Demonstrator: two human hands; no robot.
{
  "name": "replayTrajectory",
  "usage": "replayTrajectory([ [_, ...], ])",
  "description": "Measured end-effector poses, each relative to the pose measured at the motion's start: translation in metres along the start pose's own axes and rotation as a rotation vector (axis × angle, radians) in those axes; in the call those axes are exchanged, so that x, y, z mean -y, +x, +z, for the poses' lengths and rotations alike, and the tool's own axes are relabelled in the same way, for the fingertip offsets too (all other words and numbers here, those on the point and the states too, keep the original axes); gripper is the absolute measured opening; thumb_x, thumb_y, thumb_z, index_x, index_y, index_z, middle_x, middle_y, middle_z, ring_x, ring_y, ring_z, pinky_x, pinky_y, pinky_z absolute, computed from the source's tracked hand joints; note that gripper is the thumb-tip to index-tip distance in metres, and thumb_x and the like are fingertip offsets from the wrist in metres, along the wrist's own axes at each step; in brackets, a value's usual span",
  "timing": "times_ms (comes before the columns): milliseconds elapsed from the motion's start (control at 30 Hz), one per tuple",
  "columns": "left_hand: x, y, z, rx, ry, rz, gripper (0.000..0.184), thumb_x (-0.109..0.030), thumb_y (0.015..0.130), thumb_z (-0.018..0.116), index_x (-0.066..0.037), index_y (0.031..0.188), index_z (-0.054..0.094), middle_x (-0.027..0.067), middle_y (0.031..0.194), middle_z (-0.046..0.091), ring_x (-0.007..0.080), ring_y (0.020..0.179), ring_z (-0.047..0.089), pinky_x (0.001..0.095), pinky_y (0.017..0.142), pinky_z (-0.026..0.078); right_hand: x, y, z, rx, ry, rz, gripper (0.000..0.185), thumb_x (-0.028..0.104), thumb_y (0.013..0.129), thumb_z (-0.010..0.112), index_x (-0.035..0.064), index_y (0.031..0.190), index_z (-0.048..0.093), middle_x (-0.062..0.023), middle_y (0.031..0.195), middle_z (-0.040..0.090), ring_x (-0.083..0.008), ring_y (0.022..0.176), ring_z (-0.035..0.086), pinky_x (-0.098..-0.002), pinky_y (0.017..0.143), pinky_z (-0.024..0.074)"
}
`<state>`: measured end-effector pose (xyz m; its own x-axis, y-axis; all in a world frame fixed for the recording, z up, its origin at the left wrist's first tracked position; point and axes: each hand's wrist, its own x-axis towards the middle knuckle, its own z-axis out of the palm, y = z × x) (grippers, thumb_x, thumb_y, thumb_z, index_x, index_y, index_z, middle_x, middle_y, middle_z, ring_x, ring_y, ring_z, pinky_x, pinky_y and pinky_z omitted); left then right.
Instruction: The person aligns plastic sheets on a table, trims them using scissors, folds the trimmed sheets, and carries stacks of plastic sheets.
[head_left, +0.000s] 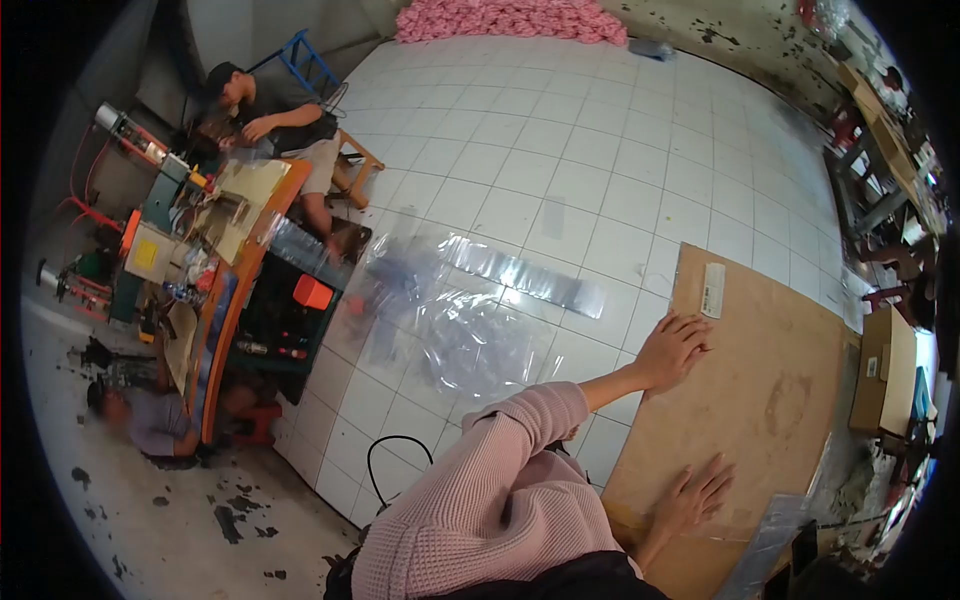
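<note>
My left hand [674, 355] rests palm down on a big brown cardboard sheet [755, 390], by its left edge, with fingers slightly bent. Just beyond its fingertips is a small pale rectangular piece [713, 290], perhaps a label, its kind unclear. Lower down, my right hand [696, 500] lies flat on the same cardboard, fingers spread. Neither hand shows anything held. Clear plastic film or tape [778, 535] runs along the cardboard's lower right edge.
Clear plastic sheets [480, 340] lie on the tiled floor. At left, two people sit by a workbench [250, 235] with machines. A cardboard box [885, 370] stands at right, near another bench [890, 140]. Pink bundles [510, 20] line the back wall.
</note>
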<state>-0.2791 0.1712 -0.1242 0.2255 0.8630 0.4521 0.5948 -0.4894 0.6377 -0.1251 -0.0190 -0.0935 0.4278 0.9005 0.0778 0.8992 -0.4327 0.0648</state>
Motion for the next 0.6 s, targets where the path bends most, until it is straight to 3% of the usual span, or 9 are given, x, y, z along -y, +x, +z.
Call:
replayTrajectory([
  [167, -0.006, -0.019, -0.003, 0.125, 0.092, 0.064, 0.039, -0.022, 0.082, 0.049, -0.006, 0.117, 0.047, 0.0132, 0.133, 0.038, 0.0267, 0.128, 0.029, 0.0494, 0.105, 0.019, 0.007, 0.031, -0.006, 0.030, -0.047, 0.011, 0.056, 0.048, 0.090, 0.031, 0.0226, 0.140, 0.025, -0.0046, 0.146, 0.018, -0.0238, 0.134, 0.018, -0.0537, 0.103, 0.0181],
  [200, -0.005, -0.026, 0.000, 0.174, 0.077, 0.062, 0.048, -0.025, 0.079, 0.050, -0.004, 0.122, 0.043, 0.0157, 0.140, 0.028, 0.0298, 0.131, 0.023, 0.0510, 0.106, 0.015, 0.001, 0.039, 0.001, 0.025, -0.055, 0.028, 0.055, 0.049, 0.090, 0.031, 0.0256, 0.139, 0.024, -0.0041, 0.146, 0.018, -0.0231, 0.134, 0.019, -0.0540, 0.103, 0.0187],
  [267, -0.018, -0.039, -0.007, 0.217, 0.097, 0.066, 0.052, -0.025, 0.079, 0.050, -0.005, 0.125, 0.040, 0.0153, 0.141, 0.025, 0.0303, 0.132, 0.021, 0.0525, 0.105, 0.015, -0.006, 0.050, 0.014, 0.017, -0.064, 0.044, 0.052, 0.049, 0.090, 0.030, 0.0317, 0.139, 0.023, -0.0033, 0.147, 0.018, -0.0218, 0.133, 0.021, -0.0547, 0.102, 0.0200],
  [367, -0.028, -0.072, 0.002, 0.178, 0.090, 0.114, 0.059, -0.027, 0.077, 0.050, -0.006, 0.130, 0.035, 0.0159, 0.143, 0.021, 0.0320, 0.133, 0.017, 0.0576, 0.102, 0.015, 0.006, 0.059, -0.010, 0.145, -0.312, 0.037, 0.060, 0.049, 0.090, 0.033, 0.0181, 0.140, 0.022, -0.0093, 0.145, 0.022, -0.0248, 0.129, 0.030, -0.0485, 0.102, 0.0263],
  [433, -0.014, -0.098, 0.041, 0.074, -0.253, 0.205, 0.062, -0.029, 0.076, 0.050, -0.006, 0.131, 0.033, 0.0174, 0.143, 0.020, 0.0338, 0.134, 0.015, 0.0608, 0.100, 0.015, -0.041, 0.084, 0.054, -0.247, -0.331, -0.271, 0.053, 0.037, 0.091, 0.040, 0.0082, 0.134, 0.034, -0.0143, 0.137, 0.035, -0.0275, 0.122, 0.040, -0.0420, 0.099, 0.0338],
  [500, -0.033, -0.109, 0.022, 0.236, -0.124, 0.158, 0.065, -0.033, 0.074, 0.050, -0.006, 0.131, 0.032, 0.0190, 0.143, 0.018, 0.0363, 0.133, 0.015, 0.0596, 0.100, 0.020, -0.039, 0.088, 0.044, -0.318, -0.275, -0.202, 0.052, 0.038, 0.090, 0.039, 0.0087, 0.134, 0.034, -0.0144, 0.136, 0.036, -0.0278, 0.121, 0.040, -0.0428, 0.097, 0.0347],
  [600, -0.031, -0.124, 0.024, 0.192, -0.142, 0.360, 0.063, -0.036, 0.075, 0.051, -0.005, 0.128, 0.036, 0.0221, 0.140, 0.024, 0.0412, 0.129, 0.022, 0.0569, 0.097, 0.028, -0.031, 0.077, 0.020, -0.317, -0.226, -0.121, 0.052, 0.039, 0.090, 0.039, 0.0095, 0.134, 0.035, -0.0145, 0.135, 0.037, -0.0283, 0.120, 0.041, -0.0441, 0.095, 0.0362],
])
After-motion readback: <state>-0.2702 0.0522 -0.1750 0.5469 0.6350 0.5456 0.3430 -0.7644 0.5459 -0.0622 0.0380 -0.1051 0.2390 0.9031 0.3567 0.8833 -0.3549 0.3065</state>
